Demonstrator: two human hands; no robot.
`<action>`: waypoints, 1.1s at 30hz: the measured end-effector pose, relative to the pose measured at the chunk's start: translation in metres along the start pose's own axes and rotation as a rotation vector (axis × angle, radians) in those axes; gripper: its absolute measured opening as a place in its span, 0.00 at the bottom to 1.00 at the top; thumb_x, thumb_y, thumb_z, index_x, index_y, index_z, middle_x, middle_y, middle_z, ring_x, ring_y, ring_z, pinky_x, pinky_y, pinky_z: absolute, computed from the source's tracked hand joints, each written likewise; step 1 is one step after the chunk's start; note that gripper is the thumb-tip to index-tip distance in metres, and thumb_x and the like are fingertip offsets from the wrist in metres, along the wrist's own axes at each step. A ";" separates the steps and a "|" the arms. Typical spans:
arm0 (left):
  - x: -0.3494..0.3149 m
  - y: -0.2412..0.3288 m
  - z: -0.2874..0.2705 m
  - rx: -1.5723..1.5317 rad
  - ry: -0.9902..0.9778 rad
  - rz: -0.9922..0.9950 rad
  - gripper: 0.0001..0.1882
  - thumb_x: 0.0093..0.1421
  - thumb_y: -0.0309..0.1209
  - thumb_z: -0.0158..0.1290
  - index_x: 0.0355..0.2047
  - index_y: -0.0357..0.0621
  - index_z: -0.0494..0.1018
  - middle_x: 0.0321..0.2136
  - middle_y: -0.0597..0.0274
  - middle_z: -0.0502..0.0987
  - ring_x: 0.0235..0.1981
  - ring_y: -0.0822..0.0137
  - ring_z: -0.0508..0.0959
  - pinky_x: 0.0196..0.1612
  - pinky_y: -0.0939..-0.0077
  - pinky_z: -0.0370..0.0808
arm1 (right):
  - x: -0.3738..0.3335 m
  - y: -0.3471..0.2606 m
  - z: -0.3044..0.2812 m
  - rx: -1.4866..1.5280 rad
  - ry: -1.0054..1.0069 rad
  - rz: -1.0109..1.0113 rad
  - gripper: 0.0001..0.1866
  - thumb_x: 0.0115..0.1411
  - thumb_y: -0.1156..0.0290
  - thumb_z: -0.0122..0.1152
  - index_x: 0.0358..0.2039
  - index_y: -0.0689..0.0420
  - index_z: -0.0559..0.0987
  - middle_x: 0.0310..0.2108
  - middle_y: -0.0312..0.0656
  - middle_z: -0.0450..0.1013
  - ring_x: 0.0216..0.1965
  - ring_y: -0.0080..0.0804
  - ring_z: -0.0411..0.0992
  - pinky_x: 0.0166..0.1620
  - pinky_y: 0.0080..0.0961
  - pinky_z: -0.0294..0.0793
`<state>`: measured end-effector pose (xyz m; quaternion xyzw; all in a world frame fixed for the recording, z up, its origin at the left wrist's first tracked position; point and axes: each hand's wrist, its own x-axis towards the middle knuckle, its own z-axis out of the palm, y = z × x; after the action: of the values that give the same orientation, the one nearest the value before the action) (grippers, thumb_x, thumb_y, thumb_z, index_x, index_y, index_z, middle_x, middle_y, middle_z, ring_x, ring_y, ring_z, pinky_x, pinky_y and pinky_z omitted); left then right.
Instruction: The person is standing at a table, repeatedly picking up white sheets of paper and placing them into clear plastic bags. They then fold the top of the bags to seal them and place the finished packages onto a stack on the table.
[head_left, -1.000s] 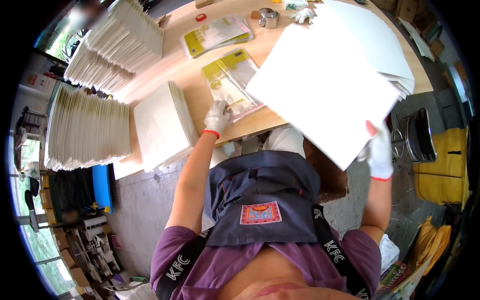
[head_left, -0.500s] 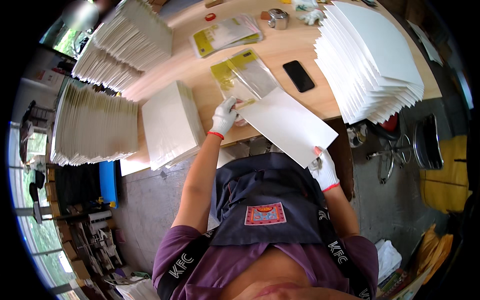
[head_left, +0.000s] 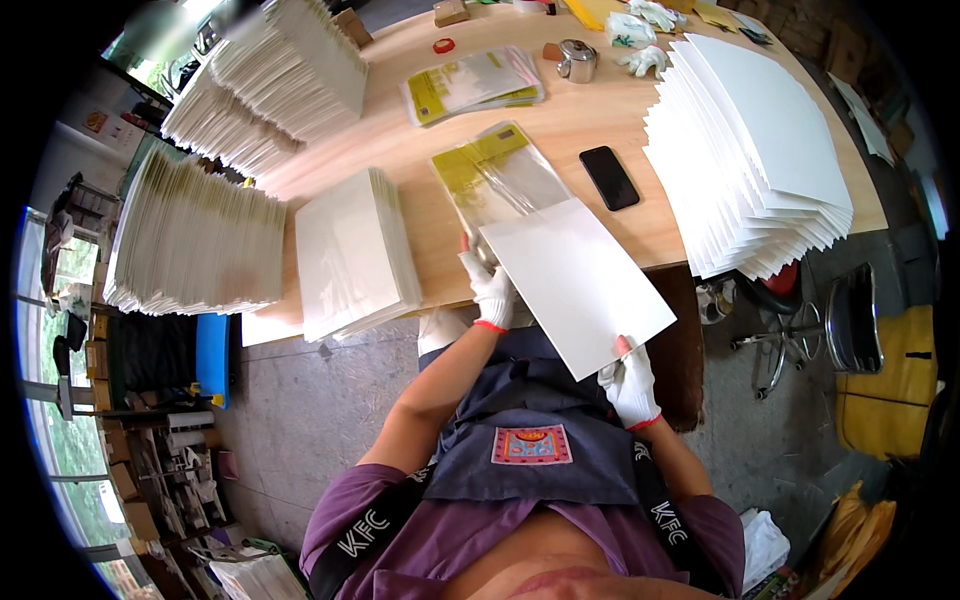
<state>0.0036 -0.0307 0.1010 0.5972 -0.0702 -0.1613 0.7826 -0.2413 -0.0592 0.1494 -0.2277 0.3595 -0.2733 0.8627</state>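
A blank white board (head_left: 580, 285) lies tilted over the near end of a clear plastic bag (head_left: 500, 172) with yellow-green print. My right hand (head_left: 630, 386), in a white glove with bare fingertips, grips the board's near right corner, thumb on top. My left hand (head_left: 490, 290), gloved the same way, is closed at the near left edge of the bag, beside the board's left corner. Part of its fingers is hidden under the plastic and the board. The board's far end overlaps the bag; whether its edge is inside the bag I cannot tell.
Left of the bag stands a stack of bagged boards (head_left: 350, 255), with taller stacks (head_left: 195, 240) beyond. A fanned pile of white boards (head_left: 750, 150) fills the right side. A black phone (head_left: 609, 178), more printed bags (head_left: 475, 85) and a metal pot (head_left: 577, 62) lie on the wooden table (head_left: 420, 150).
My left hand has shifted down and right along the bag's near edge, its wrist turned. The right hand and the board have come slightly nearer to me. The whole view has shifted a little.
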 end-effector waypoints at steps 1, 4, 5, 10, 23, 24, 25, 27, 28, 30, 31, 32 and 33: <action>0.006 -0.017 -0.004 -0.496 -0.130 -0.310 0.29 0.56 0.31 0.53 0.58 0.46 0.59 0.45 0.56 0.73 0.44 0.60 0.74 0.44 0.69 0.74 | -0.006 0.003 0.002 -0.027 -0.005 -0.010 0.08 0.64 0.64 0.48 0.34 0.55 0.67 0.19 0.35 0.67 0.15 0.23 0.68 0.16 0.20 0.64; 0.008 -0.054 0.003 -0.570 -0.363 -0.527 0.26 0.57 0.32 0.52 0.55 0.45 0.61 0.44 0.57 0.73 0.44 0.61 0.74 0.44 0.70 0.74 | -0.017 0.001 0.009 -0.122 -0.038 -0.029 0.10 0.64 0.64 0.48 0.39 0.57 0.66 0.22 0.39 0.70 0.15 0.25 0.70 0.17 0.21 0.68; 0.004 -0.063 0.000 -0.518 -0.412 -0.521 0.25 0.57 0.33 0.52 0.54 0.44 0.62 0.44 0.57 0.74 0.43 0.62 0.74 0.44 0.70 0.74 | -0.018 -0.001 0.012 -0.157 -0.046 -0.040 0.11 0.64 0.64 0.48 0.40 0.58 0.66 0.23 0.40 0.71 0.15 0.26 0.70 0.17 0.21 0.69; -0.045 -0.093 -0.037 -0.087 -0.599 -0.250 0.20 0.59 0.35 0.51 0.50 0.41 0.66 0.42 0.58 0.75 0.43 0.64 0.75 0.44 0.72 0.73 | 0.011 0.011 0.017 -0.224 -0.007 0.058 0.13 0.62 0.64 0.53 0.43 0.58 0.68 0.27 0.42 0.73 0.17 0.27 0.72 0.21 0.24 0.75; -0.041 -0.096 -0.103 -0.414 -0.414 -0.920 0.08 0.62 0.32 0.46 0.37 0.42 0.70 0.34 0.59 0.76 0.32 0.67 0.77 0.33 0.73 0.77 | 0.115 0.076 0.010 -0.193 -0.238 0.301 0.18 0.66 0.67 0.39 0.54 0.58 0.63 0.30 0.46 0.74 0.25 0.34 0.75 0.31 0.33 0.79; -0.052 -0.035 -0.093 0.005 -0.118 -0.741 0.08 0.62 0.31 0.46 0.36 0.41 0.70 0.32 0.58 0.76 0.30 0.66 0.78 0.31 0.73 0.78 | 0.109 0.067 0.014 -0.446 -0.326 0.220 0.16 0.66 0.67 0.40 0.51 0.57 0.68 0.25 0.43 0.74 0.20 0.29 0.73 0.26 0.28 0.77; -0.054 -0.026 -0.110 0.006 -0.081 -0.675 0.08 0.62 0.31 0.46 0.37 0.40 0.70 0.31 0.57 0.76 0.28 0.66 0.78 0.29 0.73 0.78 | 0.096 0.057 0.037 -0.761 -0.358 0.147 0.14 0.65 0.66 0.41 0.47 0.56 0.71 0.22 0.40 0.74 0.18 0.25 0.71 0.24 0.25 0.74; -0.042 -0.022 -0.124 0.046 -0.122 -0.635 0.08 0.62 0.30 0.46 0.37 0.39 0.70 0.30 0.56 0.77 0.25 0.66 0.78 0.28 0.74 0.77 | 0.088 0.048 0.067 -1.214 -0.402 -0.028 0.11 0.63 0.67 0.45 0.41 0.52 0.76 0.17 0.35 0.72 0.15 0.20 0.67 0.21 0.20 0.66; -0.038 -0.018 -0.126 0.082 -0.179 -0.652 0.08 0.62 0.30 0.46 0.37 0.38 0.70 0.29 0.56 0.77 0.25 0.66 0.78 0.28 0.75 0.77 | 0.095 0.053 0.069 -1.389 -0.470 -0.130 0.09 0.61 0.67 0.48 0.39 0.50 0.75 0.19 0.36 0.73 0.18 0.27 0.71 0.24 0.26 0.69; -0.030 -0.017 -0.129 0.068 -0.259 -0.672 0.09 0.61 0.29 0.45 0.37 0.36 0.70 0.29 0.56 0.77 0.25 0.67 0.78 0.29 0.75 0.78 | 0.119 0.084 0.060 -1.569 -0.639 -0.604 0.07 0.60 0.68 0.50 0.38 0.52 0.74 0.22 0.38 0.75 0.23 0.30 0.75 0.26 0.27 0.71; -0.027 -0.028 -0.139 0.015 -0.289 -0.684 0.09 0.61 0.26 0.44 0.37 0.35 0.71 0.29 0.57 0.76 0.25 0.67 0.78 0.28 0.76 0.77 | 0.114 0.079 0.078 -1.742 -0.706 -0.573 0.07 0.59 0.63 0.49 0.36 0.50 0.70 0.26 0.42 0.76 0.30 0.42 0.76 0.29 0.38 0.72; -0.023 -0.022 -0.135 -0.031 -0.339 -0.697 0.09 0.60 0.24 0.42 0.37 0.33 0.71 0.29 0.57 0.76 0.25 0.68 0.78 0.28 0.77 0.77 | 0.118 0.085 0.085 -2.002 -0.713 -0.567 0.08 0.60 0.62 0.48 0.38 0.49 0.68 0.27 0.42 0.76 0.30 0.41 0.76 0.29 0.37 0.72; -0.025 -0.017 -0.128 0.076 -0.317 -0.676 0.10 0.59 0.23 0.41 0.36 0.32 0.70 0.29 0.56 0.77 0.26 0.67 0.78 0.29 0.76 0.78 | 0.122 0.090 0.091 -2.107 -0.706 -0.545 0.09 0.60 0.61 0.48 0.38 0.49 0.68 0.27 0.42 0.76 0.30 0.42 0.76 0.29 0.37 0.72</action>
<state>0.0156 0.0907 0.0510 0.5828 0.0048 -0.4983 0.6419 -0.0737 -0.0517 0.0946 -0.9721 0.0862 0.0651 0.2080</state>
